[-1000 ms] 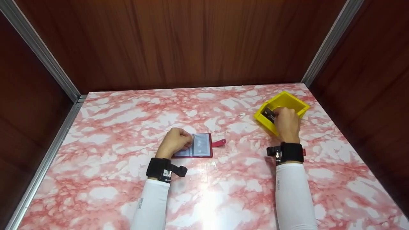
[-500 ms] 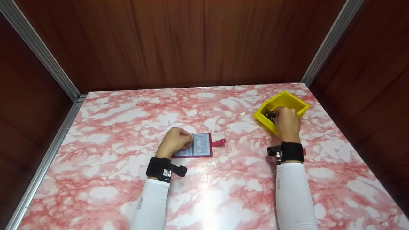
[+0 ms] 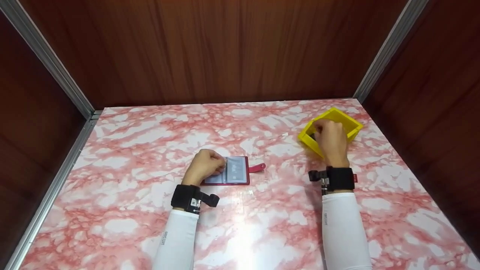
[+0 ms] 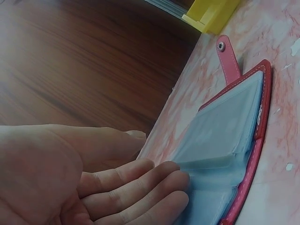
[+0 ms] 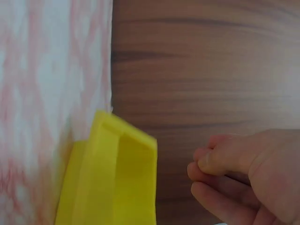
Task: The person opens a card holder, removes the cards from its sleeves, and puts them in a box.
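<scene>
A pink-red card holder (image 3: 237,170) lies open on the table, with clear plastic sleeves and a snap strap (image 3: 257,167) pointing right. My left hand (image 3: 205,165) rests over its left half. In the left wrist view, the fingers (image 4: 140,187) are loosely bent with their tips at the sleeves, the thumb apart above them. My right hand (image 3: 331,139) is over the yellow bin (image 3: 348,122), its thumb against the bent fingers (image 5: 220,164). A small dark piece (image 3: 312,136) shows in the bin below these fingertips. I cannot tell whether the right hand holds anything.
The table (image 3: 150,225) has a red-and-white marbled top. Dark wood-grain panels (image 3: 225,48) with metal corner posts (image 3: 390,48) stand at the back and sides. Both wrists carry black straps with small camera mounts.
My right hand has lifted and shifted slightly left within the bin. The black card with white print, seen there a second ago, is now mostly out of sight. My left hand stays put.
</scene>
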### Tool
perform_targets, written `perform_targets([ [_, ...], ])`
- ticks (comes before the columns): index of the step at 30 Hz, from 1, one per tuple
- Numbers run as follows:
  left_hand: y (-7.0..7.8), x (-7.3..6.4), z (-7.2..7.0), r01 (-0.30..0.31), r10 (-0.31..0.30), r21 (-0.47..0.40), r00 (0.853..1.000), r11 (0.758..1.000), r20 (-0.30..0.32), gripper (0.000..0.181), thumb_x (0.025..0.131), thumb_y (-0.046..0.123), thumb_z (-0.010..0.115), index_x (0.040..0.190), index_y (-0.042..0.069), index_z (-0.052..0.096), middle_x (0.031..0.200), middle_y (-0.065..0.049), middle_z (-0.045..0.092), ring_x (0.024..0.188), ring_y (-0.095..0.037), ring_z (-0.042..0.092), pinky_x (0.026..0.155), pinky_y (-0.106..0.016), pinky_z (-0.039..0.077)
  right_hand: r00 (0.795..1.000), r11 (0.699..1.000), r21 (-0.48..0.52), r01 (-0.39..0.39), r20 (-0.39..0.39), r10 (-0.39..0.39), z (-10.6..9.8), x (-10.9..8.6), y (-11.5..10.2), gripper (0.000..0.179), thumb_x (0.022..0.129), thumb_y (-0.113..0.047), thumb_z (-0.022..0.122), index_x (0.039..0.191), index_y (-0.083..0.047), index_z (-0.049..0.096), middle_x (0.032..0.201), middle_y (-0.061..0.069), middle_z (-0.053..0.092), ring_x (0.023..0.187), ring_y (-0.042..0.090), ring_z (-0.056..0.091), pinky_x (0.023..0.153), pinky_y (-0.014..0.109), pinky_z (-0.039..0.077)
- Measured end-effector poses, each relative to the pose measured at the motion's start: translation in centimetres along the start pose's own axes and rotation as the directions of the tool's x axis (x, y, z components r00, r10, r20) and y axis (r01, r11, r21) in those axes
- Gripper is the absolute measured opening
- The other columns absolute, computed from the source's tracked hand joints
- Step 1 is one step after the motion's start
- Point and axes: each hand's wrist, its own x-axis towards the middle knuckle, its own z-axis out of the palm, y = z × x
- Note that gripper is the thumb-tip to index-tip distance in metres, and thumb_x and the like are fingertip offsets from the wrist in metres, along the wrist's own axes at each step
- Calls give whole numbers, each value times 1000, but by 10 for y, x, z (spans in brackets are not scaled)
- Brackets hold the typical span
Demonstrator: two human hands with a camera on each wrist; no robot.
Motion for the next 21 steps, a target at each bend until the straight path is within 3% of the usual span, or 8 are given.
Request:
perform_targets([
  [5, -1, 0, -1, -7, 7, 19, 1000, 1000, -15, 13, 100, 11, 74, 101, -2, 73, 88, -14, 79, 75, -16, 73, 72, -27, 67, 989, 986, 91, 136, 49, -141, 9, -2, -31, 20, 98, 1, 71, 116, 1, 81, 110, 24, 81, 101, 41, 78, 93, 58, 65],
  [8, -1, 0, -3, -15, 16, 55, 999, 998, -31, 13, 100, 12, 75, 99, -1, 73, 85, -12, 79, 72, -15, 72, 70, -26, 66, 957, 964, 161, 210, 169, -236, 21, -6, -53, 20, 97, -1, 74, 116, 0, 82, 113, 21, 82, 104, 39, 79, 97, 55, 66],
  [10, -1, 0, -4, -20, 24, 92, 998, 996, -50, 13, 99, 12, 75, 97, 0, 74, 82, -12, 78, 69, -14, 71, 66, -25, 63, 918, 953, 184, 239, 277, -284, 32, -10, -67, 20, 98, -6, 77, 117, -3, 83, 115, 18, 83, 106, 36, 80, 99, 52, 66],
  [14, -1, -1, -6, -4, 24, 172, 993, 985, -116, 12, 96, 12, 75, 92, 2, 79, 78, -10, 78, 64, -14, 68, 58, -21, 55, 818, 936, 210, 284, 457, -350, 56, -23, -92, 22, 98, -15, 82, 119, -9, 84, 118, 10, 84, 112, 29, 80, 102, 47, 66],
  [19, -4, -1, -7, 36, 2, 220, 985, 975, -170, 12, 93, 12, 75, 88, 4, 82, 77, -9, 80, 61, -11, 67, 55, -18, 51, 697, 879, 218, 425, 540, -471, 86, -37, -112, 15, 98, -19, 83, 110, -11, 86, 110, 4, 85, 97, 19, 78, 90, 41, 66],
  [21, -5, -1, -7, 55, -14, 231, 984, 971, -176, 11, 92, 11, 76, 85, 4, 81, 75, -8, 80, 59, -9, 67, 55, -18, 51, 671, 858, 197, 475, 549, -498, 94, -41, -114, 11, 97, -20, 84, 104, -12, 86, 104, 2, 85, 87, 15, 73, 83, 39, 65],
])
